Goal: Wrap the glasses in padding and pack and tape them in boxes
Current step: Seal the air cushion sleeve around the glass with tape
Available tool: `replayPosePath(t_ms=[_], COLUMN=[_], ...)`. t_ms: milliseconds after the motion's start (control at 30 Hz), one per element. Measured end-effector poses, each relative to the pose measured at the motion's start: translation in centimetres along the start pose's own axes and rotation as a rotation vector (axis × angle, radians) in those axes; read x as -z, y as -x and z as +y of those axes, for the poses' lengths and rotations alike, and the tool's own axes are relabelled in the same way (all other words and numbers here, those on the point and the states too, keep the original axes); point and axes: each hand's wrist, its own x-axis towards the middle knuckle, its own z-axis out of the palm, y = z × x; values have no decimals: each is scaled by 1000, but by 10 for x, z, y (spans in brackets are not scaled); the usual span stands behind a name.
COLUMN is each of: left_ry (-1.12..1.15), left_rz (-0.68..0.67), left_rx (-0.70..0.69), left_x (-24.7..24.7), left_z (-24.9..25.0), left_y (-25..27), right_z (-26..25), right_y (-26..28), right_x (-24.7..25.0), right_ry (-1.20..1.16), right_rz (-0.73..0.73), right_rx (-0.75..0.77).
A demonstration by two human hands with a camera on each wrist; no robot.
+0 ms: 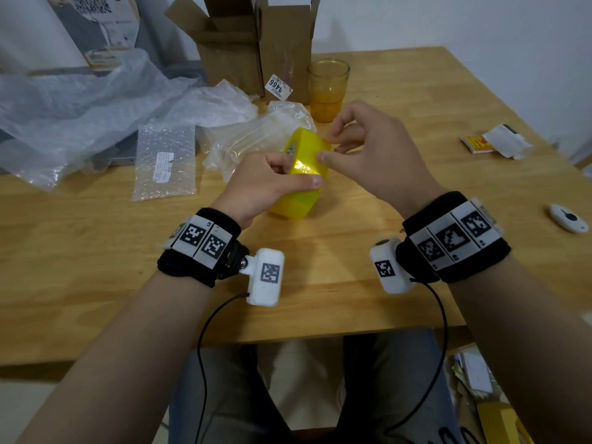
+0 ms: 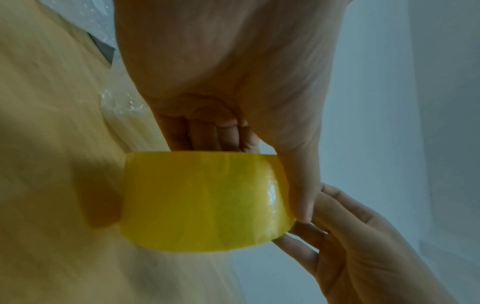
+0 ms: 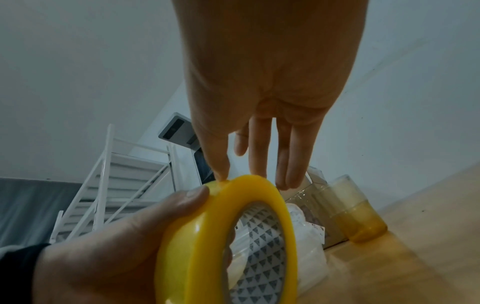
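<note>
- Left hand: fingers curled, thumb stretched forward, gripping; wrist banded, forearm raised over the table.
- Right hand: thumb and forefinger meet at the tips, other fingers loosely extended.
</note>
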Motion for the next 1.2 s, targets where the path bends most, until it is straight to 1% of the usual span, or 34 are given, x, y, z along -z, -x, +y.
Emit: replayPosePath(t_ms=[133,200,267,333,567,667,767,900,1033,1200], left_ry=[2,-11,-22,-19,-2,-27,-35,-31,-32,-30], left_rz=[21,15,8,16,15,12,7,-6,-7,-21], left_rx=[-25,-22,-19,-28,-28,-29,-35,-35,-23,-16], left_x=[-8,-11,-14,-14,-7,-8,-11,-12,-12,-10], left_z=[3,4,4,2,-1,-2,-1,-2,-2,-3], left_y=[0,0,1,3,8,8,8,8,8,9], right_z=[1,2,5,7,3,0,-3,-4,-6,-4], right_y=[3,0,-5,-10,-14,-12,-15,-20,-25,-28], right_x=[5,5,3,1,-1,2,4,2,3,0], right_ry=[19,21,48,24,-55,-106,-98,-99,-139,-92], right_rz=[31,35,-9,-38,-22,-64,-110,-122,-168,-182], right_rx=[49,26,-24,-46,-8,-39,-59,-103,-142,-84])
